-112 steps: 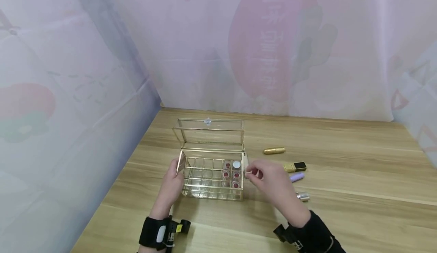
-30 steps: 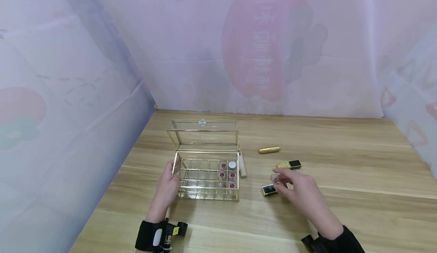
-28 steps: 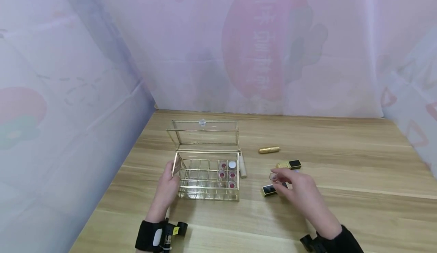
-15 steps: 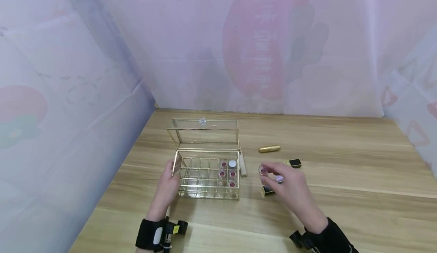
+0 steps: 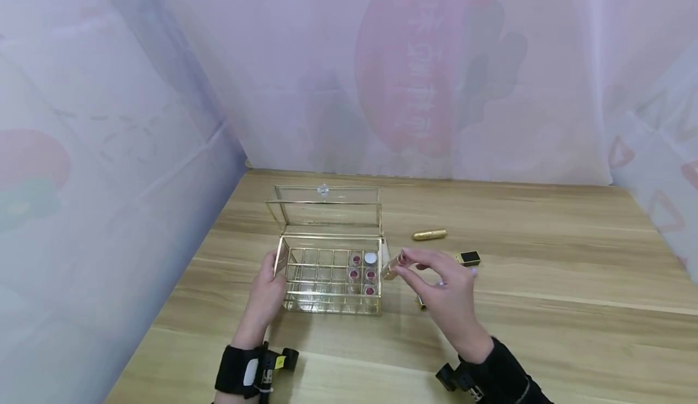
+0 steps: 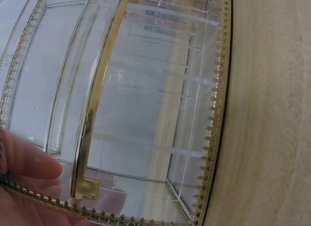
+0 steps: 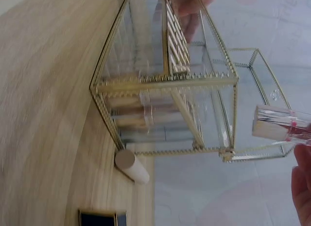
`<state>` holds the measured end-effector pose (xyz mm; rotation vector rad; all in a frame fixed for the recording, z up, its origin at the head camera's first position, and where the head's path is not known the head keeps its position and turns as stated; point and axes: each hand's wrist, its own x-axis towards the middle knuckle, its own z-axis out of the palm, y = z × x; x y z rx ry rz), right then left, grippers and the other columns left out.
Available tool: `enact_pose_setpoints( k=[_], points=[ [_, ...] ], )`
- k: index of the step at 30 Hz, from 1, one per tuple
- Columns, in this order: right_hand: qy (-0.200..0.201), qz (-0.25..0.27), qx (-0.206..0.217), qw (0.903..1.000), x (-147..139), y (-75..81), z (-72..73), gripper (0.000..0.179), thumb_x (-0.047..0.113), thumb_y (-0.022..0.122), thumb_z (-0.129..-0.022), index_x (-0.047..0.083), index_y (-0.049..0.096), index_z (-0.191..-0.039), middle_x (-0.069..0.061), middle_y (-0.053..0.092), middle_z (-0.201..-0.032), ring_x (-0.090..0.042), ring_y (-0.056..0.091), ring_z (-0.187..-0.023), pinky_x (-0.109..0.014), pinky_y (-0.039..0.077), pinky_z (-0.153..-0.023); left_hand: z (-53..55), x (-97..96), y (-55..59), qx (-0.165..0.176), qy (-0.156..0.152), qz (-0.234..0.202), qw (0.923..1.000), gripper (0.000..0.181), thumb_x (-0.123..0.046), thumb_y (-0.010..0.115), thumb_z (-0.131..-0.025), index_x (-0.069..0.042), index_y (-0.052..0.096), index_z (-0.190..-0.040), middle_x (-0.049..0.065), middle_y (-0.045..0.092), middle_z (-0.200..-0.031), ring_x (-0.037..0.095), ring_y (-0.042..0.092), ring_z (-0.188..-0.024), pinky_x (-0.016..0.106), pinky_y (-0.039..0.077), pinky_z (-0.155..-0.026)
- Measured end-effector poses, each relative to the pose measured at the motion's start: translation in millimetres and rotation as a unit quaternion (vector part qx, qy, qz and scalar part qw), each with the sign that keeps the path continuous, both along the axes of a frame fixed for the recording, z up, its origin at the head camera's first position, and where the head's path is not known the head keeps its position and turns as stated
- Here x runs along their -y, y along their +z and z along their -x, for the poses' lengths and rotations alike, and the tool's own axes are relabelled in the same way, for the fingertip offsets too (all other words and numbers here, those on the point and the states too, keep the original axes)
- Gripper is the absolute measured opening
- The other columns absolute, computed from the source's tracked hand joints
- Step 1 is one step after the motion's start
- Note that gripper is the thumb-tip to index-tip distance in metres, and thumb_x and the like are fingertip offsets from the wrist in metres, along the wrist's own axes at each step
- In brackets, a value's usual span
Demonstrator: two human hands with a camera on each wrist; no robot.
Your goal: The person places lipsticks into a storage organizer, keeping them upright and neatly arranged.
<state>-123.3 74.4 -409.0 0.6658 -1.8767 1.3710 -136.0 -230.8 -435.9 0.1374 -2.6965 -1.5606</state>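
Note:
A glass box (image 5: pixel 334 313) with gold edging stands on the table in the head view, its lid (image 5: pixel 332 215) raised at the back. Gold bars divide its inside, and several lipsticks (image 5: pixel 370 275) fill slots at the right end, one with a white top. My left hand (image 5: pixel 267 298) grips the box's left end; the left wrist view has the thumb (image 6: pixel 36 163) over the glass edge. Just outside the right wall, my right hand (image 5: pixel 444 286) pinches a lipstick (image 5: pixel 394 266) between thumb and fingers, tilted. Up close this lipstick (image 7: pixel 279 124) has a clear case with red inside.
A beige tube (image 7: pixel 132 166) lies against the box's right side. Farther right on the wooden table (image 5: pixel 572 283) are a gold bullet-shaped tube (image 5: pixel 429 234) and a black-ended gold one (image 5: pixel 469 258). Other tubes are partly hidden by my right hand.
My right hand has carried the clear lipstick leftward from among the loose tubes to the box's right wall. The beige tube appears beside the box since the oldest frame. My left hand keeps its grip.

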Motion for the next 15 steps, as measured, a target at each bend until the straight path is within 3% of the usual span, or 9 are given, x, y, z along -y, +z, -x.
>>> enact_pose_setpoints(
  k=[5, 15],
  points=[
    [0.032, 0.034, 0.006, 0.9989, 14.4, -2.6, -0.2, 0.035, -0.007, 0.08, -0.062, -0.004, 0.072, -0.096, -0.019, 0.073, -0.091, -0.017, 0.065, -0.08, -0.014, 0.053, -0.079, 1.5, -0.6, -0.6, -0.005, -0.003, -0.001, 1.0, 0.05, 0.007, 0.035, -0.086, 0.0, 0.038, -0.136, 0.026, 0.039, -0.145, 0.039, 0.03, -0.131, 0.062, 0.022, -0.108],
    [0.081, -0.025, 0.013, 0.9963, 38.1, -15.6, 2.2, 0.025, 0.001, 0.079, -0.067, -0.002, 0.072, -0.091, -0.018, 0.074, -0.095, -0.023, 0.067, -0.09, -0.022, 0.052, -0.089, 0.9, -0.5, -2.0, -0.006, -0.007, -0.005, 0.9999, 0.052, 0.008, 0.034, -0.085, 0.001, 0.037, -0.136, 0.025, 0.038, -0.145, 0.038, 0.029, -0.132, 0.061, 0.021, -0.109]
  ],
)
